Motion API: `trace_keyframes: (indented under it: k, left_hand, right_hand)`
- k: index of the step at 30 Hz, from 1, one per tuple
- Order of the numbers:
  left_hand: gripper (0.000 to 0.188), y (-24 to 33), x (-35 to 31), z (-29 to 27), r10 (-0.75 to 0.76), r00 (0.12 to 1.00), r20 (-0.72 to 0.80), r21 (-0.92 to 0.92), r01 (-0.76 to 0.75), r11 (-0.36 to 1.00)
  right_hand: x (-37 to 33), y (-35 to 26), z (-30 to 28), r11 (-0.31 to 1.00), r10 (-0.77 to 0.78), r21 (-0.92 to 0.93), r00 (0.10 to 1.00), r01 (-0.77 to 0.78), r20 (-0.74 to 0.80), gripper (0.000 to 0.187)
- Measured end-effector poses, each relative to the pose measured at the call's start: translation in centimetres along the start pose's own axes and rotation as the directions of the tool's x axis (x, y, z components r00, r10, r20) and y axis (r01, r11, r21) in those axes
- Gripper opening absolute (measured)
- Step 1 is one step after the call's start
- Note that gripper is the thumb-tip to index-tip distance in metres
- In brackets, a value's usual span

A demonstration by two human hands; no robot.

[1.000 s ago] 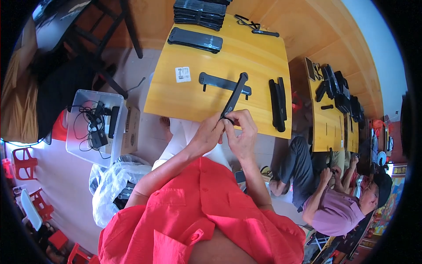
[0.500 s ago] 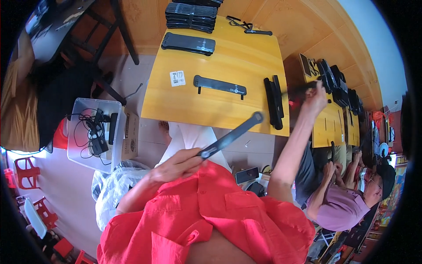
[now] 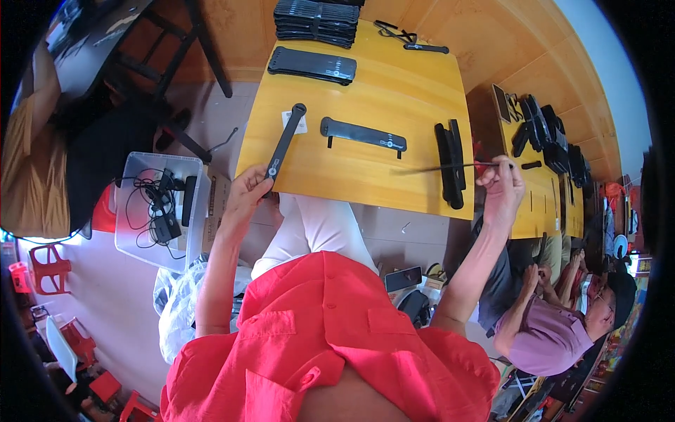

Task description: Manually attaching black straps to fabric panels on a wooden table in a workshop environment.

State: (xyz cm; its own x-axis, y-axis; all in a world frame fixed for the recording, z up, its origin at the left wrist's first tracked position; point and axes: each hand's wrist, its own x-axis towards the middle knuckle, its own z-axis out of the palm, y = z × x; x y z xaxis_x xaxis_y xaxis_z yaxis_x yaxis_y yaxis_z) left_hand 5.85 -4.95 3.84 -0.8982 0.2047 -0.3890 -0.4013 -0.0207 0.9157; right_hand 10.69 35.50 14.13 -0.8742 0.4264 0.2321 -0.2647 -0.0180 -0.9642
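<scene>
My left hand (image 3: 249,191), at the table's near left edge, grips the lower end of a long flat dark strip (image 3: 285,141) with a rounded far end. The strip slants over a white label (image 3: 301,125). At the right edge, my right hand (image 3: 502,184) pinches a thin black strip (image 3: 434,168), seen edge-on and blurred at its tip, pointing left. It crosses in front of two narrow black pieces (image 3: 455,144) lying side by side on the table (image 3: 380,186). Between my hands lies another dark strip (image 3: 364,134) with two short black tabs at its near edge.
A stack of dark strips (image 3: 311,65) and a taller banded stack (image 3: 316,24) stand at the back left. Black straps (image 3: 395,32) lie at the far edge. A clear bin (image 3: 133,239) with cables stands left. On the right, a person in purple (image 3: 545,334) sits by another table.
My left hand has swung forward and left, carrying its strip from over my lap to the table's left side. My right hand has come nearer, its thin strip now pointing left across the table.
</scene>
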Motion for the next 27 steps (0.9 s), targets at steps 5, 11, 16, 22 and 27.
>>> trace_keyframes:
  k: [5,11,16,22,27]
  left_hand:
    - [0.025,-3.1,2.4,1.2,0.267,0.925,-0.271,0.386,-0.149,0.91]
    - [0.032,-3.1,1.9,2.3,0.529,0.795,-0.297,0.836,-0.051,0.546]
    - [0.049,1.0,0.5,5.4,0.624,0.781,0.027,0.624,-0.501,0.6]
    - [0.039,4.2,-0.1,10.6,0.138,0.7,0.701,-0.075,-0.12,0.99]
    - [0.021,1.9,2.3,7.2,-0.048,0.751,0.659,0.106,-0.03,0.994]
  right_hand:
    - [-2.6,0.8,0.4,0.998,0.038,0.053,0.999,-0.04,0.039,0.018]
    - [-4.0,0.9,1.2,0.982,0.046,-0.187,0.998,-0.037,0.045,0.013]
    - [-6.1,0.1,5.3,0.953,0.192,-0.281,0.943,-0.113,0.273,0.015]
    - [-5.5,1.2,7.5,0.966,0.233,-0.218,0.842,-0.142,0.487,0.018]
    - [-5.3,4.4,4.4,0.921,0.37,-0.249,0.872,-0.3,0.321,0.016]
